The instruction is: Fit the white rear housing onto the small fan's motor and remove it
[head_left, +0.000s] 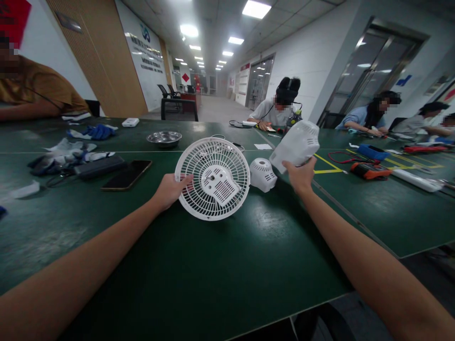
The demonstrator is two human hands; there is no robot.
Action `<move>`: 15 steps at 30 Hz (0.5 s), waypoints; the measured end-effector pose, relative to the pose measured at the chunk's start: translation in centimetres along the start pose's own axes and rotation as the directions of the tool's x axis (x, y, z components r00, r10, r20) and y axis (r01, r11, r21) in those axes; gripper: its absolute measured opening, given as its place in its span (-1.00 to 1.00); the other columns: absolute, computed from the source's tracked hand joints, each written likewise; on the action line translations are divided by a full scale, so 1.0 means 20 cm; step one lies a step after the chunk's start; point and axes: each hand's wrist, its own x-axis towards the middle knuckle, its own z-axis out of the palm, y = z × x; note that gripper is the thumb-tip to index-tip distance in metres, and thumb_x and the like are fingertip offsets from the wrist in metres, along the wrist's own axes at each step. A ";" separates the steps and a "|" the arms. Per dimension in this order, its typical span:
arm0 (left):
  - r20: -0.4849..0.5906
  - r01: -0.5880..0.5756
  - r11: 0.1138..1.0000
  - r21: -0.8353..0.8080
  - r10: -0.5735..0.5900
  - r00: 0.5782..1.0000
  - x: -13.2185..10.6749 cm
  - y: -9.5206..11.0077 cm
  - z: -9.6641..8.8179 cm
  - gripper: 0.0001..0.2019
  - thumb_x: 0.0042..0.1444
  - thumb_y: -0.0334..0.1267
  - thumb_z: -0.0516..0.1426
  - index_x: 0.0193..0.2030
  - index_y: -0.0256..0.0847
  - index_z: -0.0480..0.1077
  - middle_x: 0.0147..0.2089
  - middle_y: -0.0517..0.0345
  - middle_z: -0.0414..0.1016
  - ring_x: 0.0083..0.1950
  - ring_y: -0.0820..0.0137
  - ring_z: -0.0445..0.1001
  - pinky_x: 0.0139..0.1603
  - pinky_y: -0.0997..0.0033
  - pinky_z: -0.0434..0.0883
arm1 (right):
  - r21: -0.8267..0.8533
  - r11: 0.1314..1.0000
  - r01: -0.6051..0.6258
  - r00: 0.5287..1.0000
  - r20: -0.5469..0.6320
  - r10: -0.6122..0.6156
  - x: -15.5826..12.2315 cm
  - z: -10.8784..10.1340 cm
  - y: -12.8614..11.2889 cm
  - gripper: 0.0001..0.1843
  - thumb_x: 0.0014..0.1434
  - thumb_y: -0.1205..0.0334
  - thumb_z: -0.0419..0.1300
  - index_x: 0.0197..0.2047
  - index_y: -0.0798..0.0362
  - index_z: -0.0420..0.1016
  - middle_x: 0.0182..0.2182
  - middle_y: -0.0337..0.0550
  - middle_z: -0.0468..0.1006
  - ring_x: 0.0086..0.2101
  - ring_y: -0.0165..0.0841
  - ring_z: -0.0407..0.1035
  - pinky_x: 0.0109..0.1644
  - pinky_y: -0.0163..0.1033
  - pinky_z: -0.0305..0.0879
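My left hand grips the left rim of a white round fan grille, fingers through its slots. The grille is tilted up toward me, and a slotted plate shows at its centre. On the right, my right hand holds a white plastic housing raised above the table; its slotted end points up and right. Between the two, a smaller white vented cover sits on the green table, close beside the grille's right edge.
A metal bowl stands behind the grille. To the left lie a phone, a dark case and gloves. An orange multimeter and a blue item lie at right. Several people sit around the tables.
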 end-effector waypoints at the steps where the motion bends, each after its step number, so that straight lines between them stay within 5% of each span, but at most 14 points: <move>1: 0.001 -0.001 1.000 0.000 0.001 1.000 0.00 0.00 0.00 -0.82 0.17 -0.16 0.30 -0.27 -0.25 0.58 -0.34 0.01 0.67 -0.34 0.23 0.65 -0.29 0.24 0.60 | 0.034 0.999 0.035 0.999 -0.017 -0.034 0.00 -0.01 -0.04 -0.08 -0.18 -0.10 0.44 0.17 0.03 0.16 -0.01 0.12 0.57 -0.02 0.03 0.51 0.12 0.16 0.36; 7: 0.008 -0.036 0.999 0.029 0.036 0.999 -0.01 0.00 0.00 -0.79 0.18 -0.12 0.29 -0.28 -0.25 0.58 -0.35 0.01 0.66 -0.36 0.25 0.64 -0.30 0.25 0.59 | 0.103 0.982 0.159 0.978 0.121 -0.171 -0.15 -0.03 -0.21 -0.10 -0.14 -0.09 0.45 0.19 -0.01 0.18 -0.05 0.08 0.61 -0.13 -0.03 0.55 0.00 0.08 0.45; 11: 0.000 -0.041 0.999 0.029 0.041 0.999 0.01 -0.01 0.00 -0.80 0.17 -0.13 0.29 -0.28 -0.24 0.58 -0.34 -0.01 0.67 -0.34 0.24 0.65 -0.29 0.24 0.60 | 0.014 0.990 0.138 0.944 0.302 -0.136 -0.25 0.01 -0.22 -0.09 -0.16 -0.14 0.47 0.18 -0.02 0.24 -0.09 0.05 0.61 -0.13 0.03 0.54 0.05 0.16 0.42; 15: 0.019 -0.044 0.999 0.032 0.043 0.999 0.02 -0.04 -0.01 -0.80 0.17 -0.12 0.29 -0.27 -0.23 0.58 -0.33 -0.02 0.67 -0.35 0.23 0.65 -0.30 0.23 0.60 | -0.003 0.990 0.141 0.952 0.274 -0.135 -0.22 0.01 -0.18 -0.07 -0.17 -0.14 0.47 0.20 0.03 0.26 -0.08 0.08 0.62 -0.15 0.01 0.54 0.05 0.15 0.42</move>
